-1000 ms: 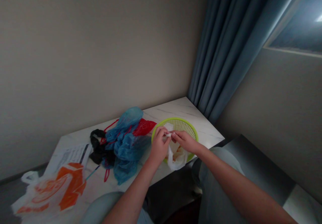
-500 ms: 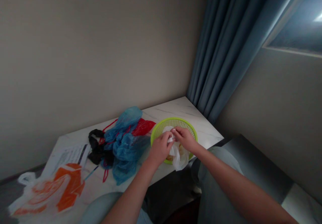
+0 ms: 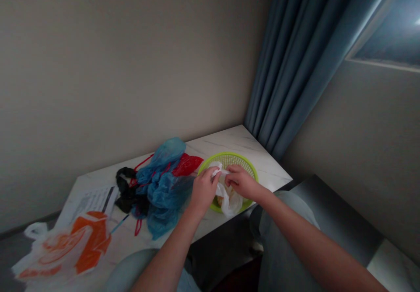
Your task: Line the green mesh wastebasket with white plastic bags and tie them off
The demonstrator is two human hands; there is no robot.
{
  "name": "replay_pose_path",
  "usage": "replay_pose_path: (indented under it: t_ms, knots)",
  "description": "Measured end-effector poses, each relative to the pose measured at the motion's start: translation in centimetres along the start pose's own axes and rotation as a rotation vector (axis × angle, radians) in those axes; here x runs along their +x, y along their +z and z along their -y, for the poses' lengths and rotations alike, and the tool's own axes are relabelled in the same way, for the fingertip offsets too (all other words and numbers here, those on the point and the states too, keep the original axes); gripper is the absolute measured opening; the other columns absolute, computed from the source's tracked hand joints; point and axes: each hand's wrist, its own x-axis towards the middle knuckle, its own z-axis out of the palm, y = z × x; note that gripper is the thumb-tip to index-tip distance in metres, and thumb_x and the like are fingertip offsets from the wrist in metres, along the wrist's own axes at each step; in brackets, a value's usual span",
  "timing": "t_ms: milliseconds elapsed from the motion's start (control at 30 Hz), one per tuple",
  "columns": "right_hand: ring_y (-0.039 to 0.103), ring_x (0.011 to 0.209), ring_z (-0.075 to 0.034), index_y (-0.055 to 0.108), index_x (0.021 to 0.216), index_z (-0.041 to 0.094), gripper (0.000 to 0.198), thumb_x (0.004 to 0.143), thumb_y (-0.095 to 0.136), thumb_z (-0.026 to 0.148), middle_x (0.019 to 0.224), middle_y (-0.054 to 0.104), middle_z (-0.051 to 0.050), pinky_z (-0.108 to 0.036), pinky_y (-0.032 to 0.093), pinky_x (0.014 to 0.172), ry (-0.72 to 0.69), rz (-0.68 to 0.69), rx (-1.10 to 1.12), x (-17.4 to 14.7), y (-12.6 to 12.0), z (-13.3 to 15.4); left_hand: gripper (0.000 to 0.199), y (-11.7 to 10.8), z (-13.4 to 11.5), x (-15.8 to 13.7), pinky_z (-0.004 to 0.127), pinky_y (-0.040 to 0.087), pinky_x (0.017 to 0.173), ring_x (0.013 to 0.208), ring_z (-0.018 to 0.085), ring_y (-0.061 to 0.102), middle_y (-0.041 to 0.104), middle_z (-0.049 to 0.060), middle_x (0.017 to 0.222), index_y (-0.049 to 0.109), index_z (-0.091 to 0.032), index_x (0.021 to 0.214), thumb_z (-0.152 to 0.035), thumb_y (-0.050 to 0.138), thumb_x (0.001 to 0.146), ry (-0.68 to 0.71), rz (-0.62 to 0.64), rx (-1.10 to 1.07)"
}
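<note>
A thin white plastic bag point(image 3: 232, 201) hangs from my fingers over a lime-green mesh basket point(image 3: 231, 157). My left hand point(image 3: 205, 188) pinches the bag's gathered top at the basket's left side. At the right, my right hand point(image 3: 242, 181) grips another part of the same bag, its fingers curled in. Something yellowish-brown shows through or beneath the bag, too unclear to name. Left of the basket lies a heap of crumpled blue plastic bags point(image 3: 167, 191), with a red plastic bag point(image 3: 188, 164) against it.
A black plastic bag point(image 3: 126, 187) lies at the heap's left end. Nearer me are a printed sheet point(image 3: 90, 200) and a white-and-orange plastic bag point(image 3: 88, 239). The marble-patterned table point(image 3: 236, 137) meets the wall; a blue curtain point(image 3: 292, 64) hangs at its far right corner.
My hands have moved slightly apart, with the left a little to the left. The bag's top is now stretched between them, and a white end sticks up above my left fingers.
</note>
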Motion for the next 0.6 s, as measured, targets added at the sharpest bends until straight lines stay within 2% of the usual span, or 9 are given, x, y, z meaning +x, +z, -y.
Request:
replay_pose_path:
  t_ms: [100,233,333,467,600]
  knots:
    - [0.050,0.090,-0.022,0.065,0.065,0.021,0.029,0.077,0.051,-0.001,0.086,0.062,-0.005,-0.039,0.036,0.086,-0.027,-0.029,-0.131,-0.05,-0.06,-0.21,0.020,0.00,0.19,0.29,0.041,0.052,0.085,0.094,0.026,0.068,0.073,0.010,0.100,0.069,-0.023,0.105,-0.031,0.056,0.093,-0.002,0.103,0.006]
    - [0.051,0.094,-0.023,0.068,0.066,0.022,0.030,0.078,0.053,-0.002,0.094,0.068,-0.005,-0.041,0.038,0.089,-0.042,-0.102,-0.160,-0.05,-0.29,0.00,0.019,-0.38,0.08,0.57,0.038,0.051,0.082,0.089,0.024,0.068,0.074,0.007,0.097,0.071,-0.024,0.103,-0.027,0.055,0.092,-0.025,0.218,-0.110]
    - [0.054,0.099,-0.023,0.069,0.070,0.022,0.029,0.079,0.054,-0.001,0.101,0.068,-0.005,-0.041,0.041,0.090,-0.052,-0.153,-0.174,0.03,-0.19,0.17,0.022,-0.55,0.08,0.62,0.034,0.051,0.078,0.083,0.022,0.068,0.075,0.006,0.093,0.072,-0.024,0.102,-0.028,0.053,0.092,-0.114,0.292,-0.238]
    - [0.055,0.110,-0.024,0.071,0.082,0.022,0.025,0.085,0.054,0.004,0.118,0.063,-0.008,-0.041,0.045,0.096,0.000,-0.252,-0.188,0.20,0.17,0.17,0.027,-0.35,0.57,0.70,0.032,0.048,0.079,0.087,0.022,0.066,0.074,0.005,0.093,0.073,-0.020,0.102,-0.035,0.053,0.090,-0.263,0.341,-0.387]
    - [0.054,0.118,-0.026,0.072,0.095,0.022,0.022,0.087,0.056,0.010,0.128,0.059,-0.010,-0.043,0.046,0.101,0.065,-0.268,-0.183,0.14,0.10,0.27,0.029,-0.13,0.79,0.81,0.029,0.046,0.071,0.076,0.020,0.062,0.071,0.003,0.080,0.073,-0.018,0.091,-0.043,0.061,0.084,-0.414,0.375,-0.598]
